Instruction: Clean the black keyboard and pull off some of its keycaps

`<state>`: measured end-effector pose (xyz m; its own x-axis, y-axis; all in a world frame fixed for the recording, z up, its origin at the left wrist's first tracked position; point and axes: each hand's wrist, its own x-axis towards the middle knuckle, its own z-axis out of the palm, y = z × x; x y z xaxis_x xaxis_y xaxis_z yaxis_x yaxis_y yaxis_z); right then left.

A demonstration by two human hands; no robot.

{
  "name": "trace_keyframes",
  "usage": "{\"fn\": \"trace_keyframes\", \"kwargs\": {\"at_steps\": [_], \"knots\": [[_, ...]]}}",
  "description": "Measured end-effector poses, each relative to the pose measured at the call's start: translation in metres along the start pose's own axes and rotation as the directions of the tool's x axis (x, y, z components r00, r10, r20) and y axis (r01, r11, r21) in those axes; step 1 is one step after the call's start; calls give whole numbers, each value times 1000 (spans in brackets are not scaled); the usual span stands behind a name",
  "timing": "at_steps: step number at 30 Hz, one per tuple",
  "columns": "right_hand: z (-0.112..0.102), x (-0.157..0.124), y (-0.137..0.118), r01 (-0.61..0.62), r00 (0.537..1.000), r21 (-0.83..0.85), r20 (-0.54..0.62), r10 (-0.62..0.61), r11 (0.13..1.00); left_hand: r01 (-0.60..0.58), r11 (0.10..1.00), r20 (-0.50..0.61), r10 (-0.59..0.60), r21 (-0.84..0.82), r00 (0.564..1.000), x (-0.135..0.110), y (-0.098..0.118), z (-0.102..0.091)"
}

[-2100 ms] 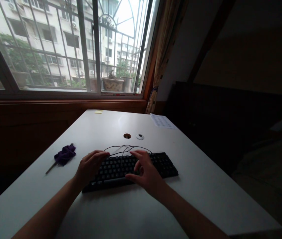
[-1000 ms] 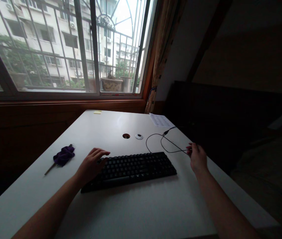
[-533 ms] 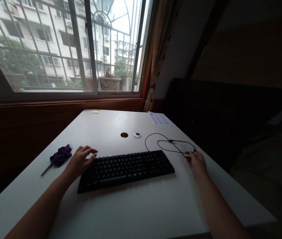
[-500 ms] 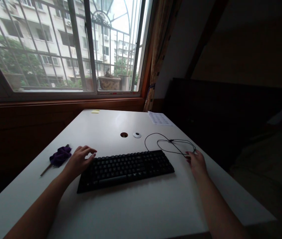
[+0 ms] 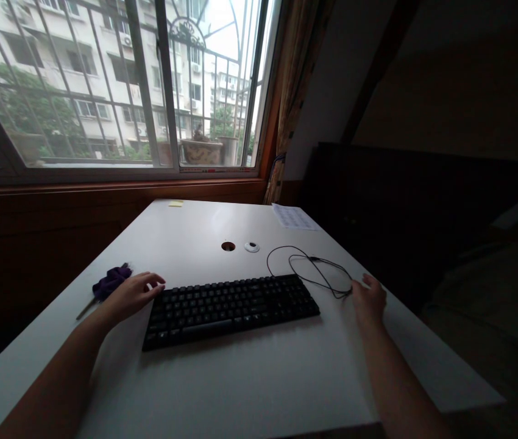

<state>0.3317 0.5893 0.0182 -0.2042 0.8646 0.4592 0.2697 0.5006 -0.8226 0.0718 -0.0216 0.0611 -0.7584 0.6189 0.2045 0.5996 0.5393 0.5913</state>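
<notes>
"Two hands, bare. State of the left?"

"Left hand (image 5: 133, 294): palm down, fingers loosely bent, a narrow gap between thumb and fingers. Placed at the far left corner of the keyboard (image 5: 231, 308); whether the fingertips touch it, cannot tell."

"And the right?"

"Right hand (image 5: 369, 302): fingers partly curled, tips slightly apart. Placed right at the looped cable (image 5: 314, 259); whether a strand is held or merely brushed, cannot tell."

"Keyboard, particulars?"

"One, black, flat on the white desk (image 5: 263, 378), between the two hands, a little askew, its right end set farther back. Cable: one, black, thin, leaving the far edge and lying in loose loops between the keyboard and the right hand."

"Next outward?"

"One purple cloth bundle (image 5: 110, 280) with a thin stick (image 5: 86, 308), just beyond the left hand and partly hidden by it. One round hole (image 5: 228, 246) in the desktop, behind the keyboard; one white round cap (image 5: 252, 247), just beside the hole."

"Far edge?"

"One yellow slip (image 5: 176, 203), left corner. One printed sheet (image 5: 293, 216), right corner. Beyond: one barred window (image 5: 213, 110) and one gathered curtain (image 5: 295, 91)."
</notes>
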Motion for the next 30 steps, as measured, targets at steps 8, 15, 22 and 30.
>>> {"fn": "trace_keyframes", "kwargs": {"at_steps": [8, 15, 22, 30], "knots": [[3, -36, -53, 387, 905, 113, 144, -401, 915, 27, 993, 101, -15, -112, 995, -4, 2, -6], [16, -51, -57, 496, 791, 137, 338, -511, 858, 2, 995, 42, 2, -101, 999, -2, -1, -5], [12, -47, -53, 450, 828, 91, 330, -453, 889, -18, 999, -104, 14, -36, 995, 1, -3, 2], [16, -45, -44, 258, 900, 153, 321, -295, 954, 6, 1000, -275, -11, -19, 961, 2, -1, 17]]}}
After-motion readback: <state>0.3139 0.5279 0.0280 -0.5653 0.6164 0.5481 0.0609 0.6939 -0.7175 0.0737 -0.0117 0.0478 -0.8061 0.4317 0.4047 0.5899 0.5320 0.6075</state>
